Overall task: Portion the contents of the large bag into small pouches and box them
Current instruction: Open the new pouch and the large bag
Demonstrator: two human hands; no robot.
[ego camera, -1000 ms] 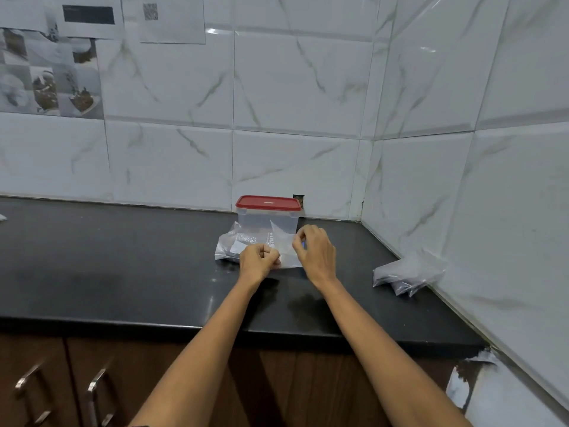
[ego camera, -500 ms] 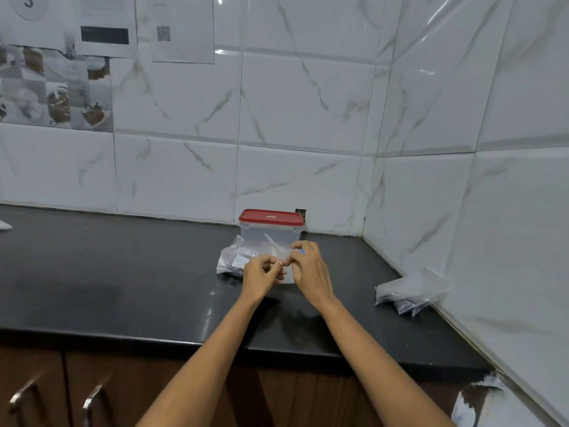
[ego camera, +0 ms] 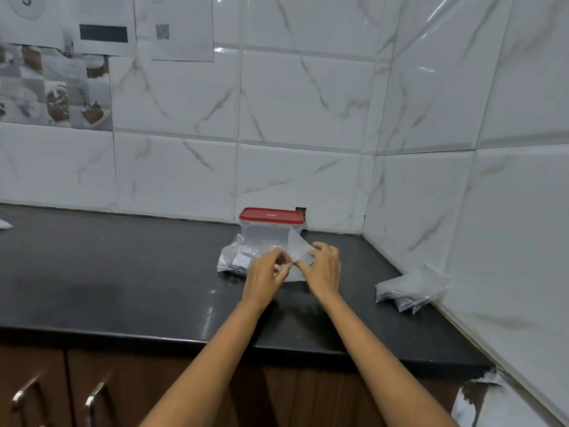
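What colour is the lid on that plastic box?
Red; the lid shows clearly in the head view.

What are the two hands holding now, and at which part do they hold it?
Both the left hand and the right hand pinch a small clear pouch at its lower edge, where their fingertips meet.

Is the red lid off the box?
No, the red lid sits closed on top of the clear box standing on the counter behind both hands.

We face a corner of glossy white marble-look tiles (ego camera: 295,106) with papers (ego camera: 172,26) taped up. Below us a black countertop (ego camera: 107,272) tops brown cabinet doors (ego camera: 123,392).
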